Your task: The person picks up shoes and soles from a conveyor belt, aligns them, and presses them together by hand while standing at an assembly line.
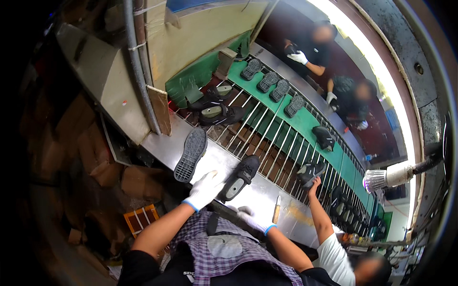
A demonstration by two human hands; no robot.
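Observation:
A black shoe [247,170] with a pale greenish block in its heel opening rests on the metal ledge before me. Beside its heel, my left hand [206,191] in a white glove stretches its fingers to the shoe's left edge; whether they touch is unclear. My right hand [255,220], also gloved in white, hovers near the ledge's front edge, right of the heel, fingers apart with nothing in them. Farther left lies a grey-black patterned shoe sole [191,155], tread up. A short knife [276,209] with a wooden handle lies right of my right hand.
Beyond the ledge runs a rack of metal rods [267,138] carrying black shoes [222,115]. A green belt [248,83] behind it holds several soles [280,90]. A co-worker's bare hand [313,185] holds a shoe [309,172] at right. A pipe [138,71] rises at left.

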